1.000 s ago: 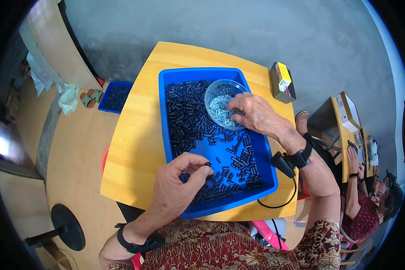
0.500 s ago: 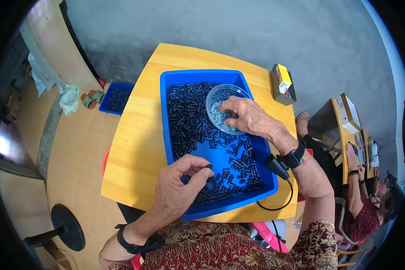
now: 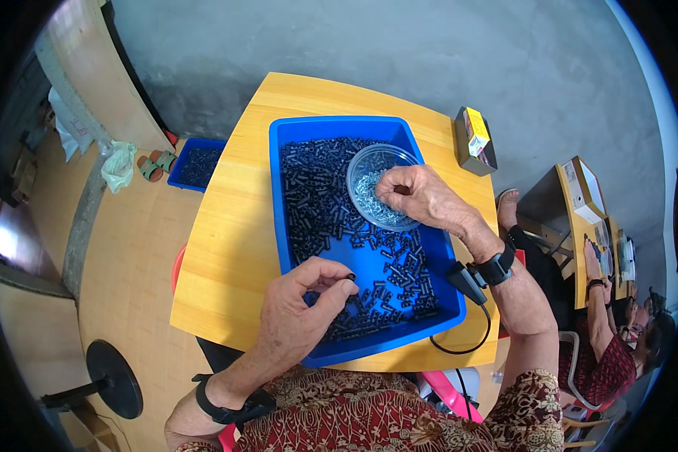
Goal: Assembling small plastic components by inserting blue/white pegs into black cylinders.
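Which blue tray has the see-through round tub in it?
The blue tray on the yellow table, where the right hand dips into the tub. The other blue tray, on the floor to the left, shows no tub.

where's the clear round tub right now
In the head view, the clear round tub sits inside the blue tray, toward its far-right corner, right hand over it.

Sandals (image 3: 150,169), plastic bag (image 3: 118,167), dark box (image 3: 477,163)
The first two lie on the floor (image 3: 139,241) well left of the left hand (image 3: 301,305); beyond the right hand (image 3: 423,200), the box holds a yellow carton (image 3: 474,128); a co-worker (image 3: 599,358) sits farther right.
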